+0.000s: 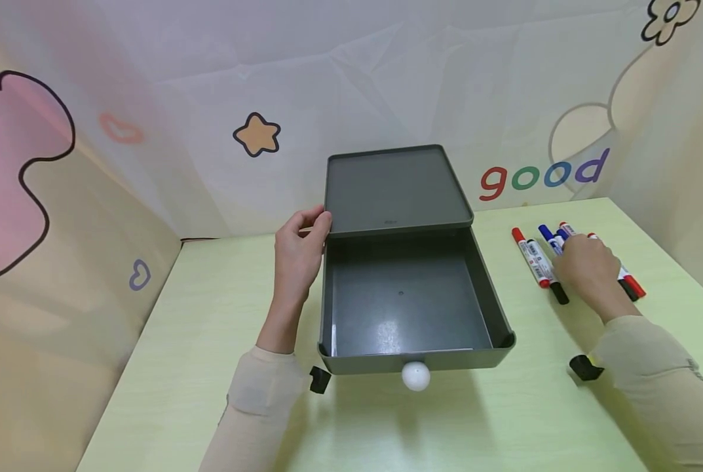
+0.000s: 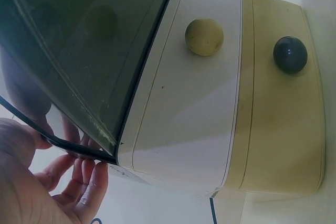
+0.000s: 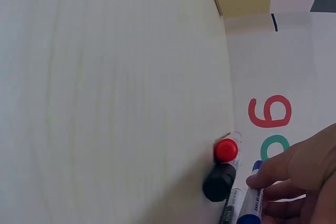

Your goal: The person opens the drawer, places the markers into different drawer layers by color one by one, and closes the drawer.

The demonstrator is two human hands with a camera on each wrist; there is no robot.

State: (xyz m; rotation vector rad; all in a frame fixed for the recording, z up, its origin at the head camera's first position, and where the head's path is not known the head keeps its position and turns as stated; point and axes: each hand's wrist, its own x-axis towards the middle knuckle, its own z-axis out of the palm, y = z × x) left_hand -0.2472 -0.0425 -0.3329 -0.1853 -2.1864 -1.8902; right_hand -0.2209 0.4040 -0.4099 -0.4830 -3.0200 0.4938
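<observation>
Left hand (image 1: pixel 301 252): gripping drawer cabinet (image 1: pixel 395 187) at left
Right hand (image 1: pixel 589 265): pinching a blue marker (image 3: pixel 253 203)
Drawer (image 1: pixel 369 364): standing open
Other markers (image 1: pixel 530 257): near back right corner of worktop (image 1: pixel 221 314)

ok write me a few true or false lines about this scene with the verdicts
1. The top drawer stands open. True.
2. The left hand touches the cabinet. True.
3. The markers lie to the left of the drawer. False: they lie to its right, on the table.
4. The knob on the top drawer is white. True.
5. The white drawer has a blue knob. False: its knob is yellowish.
6. The right hand rests on the cabinet. False: it grips a blue marker.
</observation>
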